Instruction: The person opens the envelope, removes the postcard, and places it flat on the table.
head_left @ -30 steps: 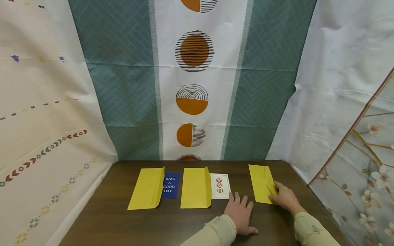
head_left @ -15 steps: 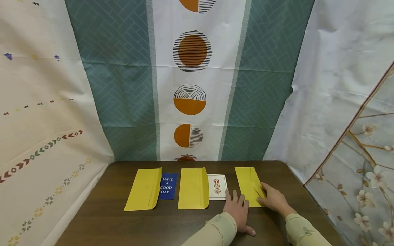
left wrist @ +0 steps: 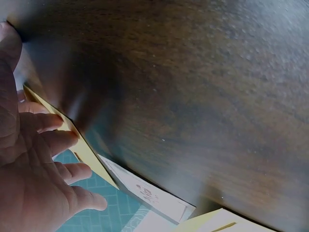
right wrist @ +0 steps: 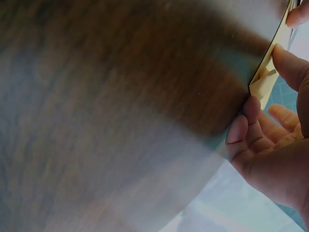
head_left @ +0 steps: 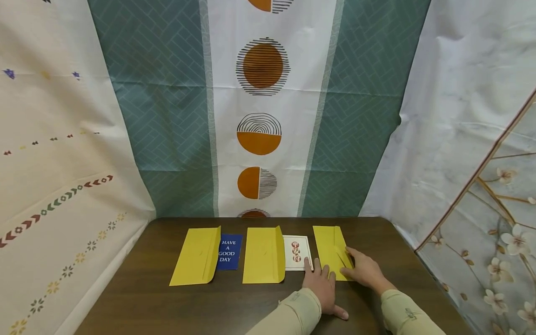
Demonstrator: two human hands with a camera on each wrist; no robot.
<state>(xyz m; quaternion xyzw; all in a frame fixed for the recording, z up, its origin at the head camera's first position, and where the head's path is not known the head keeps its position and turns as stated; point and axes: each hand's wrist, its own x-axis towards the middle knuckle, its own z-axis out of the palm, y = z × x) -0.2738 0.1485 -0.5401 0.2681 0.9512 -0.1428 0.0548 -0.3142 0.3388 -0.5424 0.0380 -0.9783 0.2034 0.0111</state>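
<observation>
On the right of the table lies a yellow envelope. My right hand holds its lower right edge, thumb on the paper and the other fingers curled at the side, as the right wrist view shows. My left hand is spread flat beside that envelope's lower left corner, its fingertips between it and a white card with red round motifs. This card sticks out from under a middle yellow envelope. Further left, a third yellow envelope partly covers a blue card reading "HAVE A GOOD DAY".
The dark wooden table ends at a hanging green and white patterned cloth. A cream cloth hangs at the left and a floral whitish cloth at the right.
The right-hand envelope has slid leftward, closer to the white card, with my right hand moving along. My left hand stays nearly in place. The head view has shifted slightly.
</observation>
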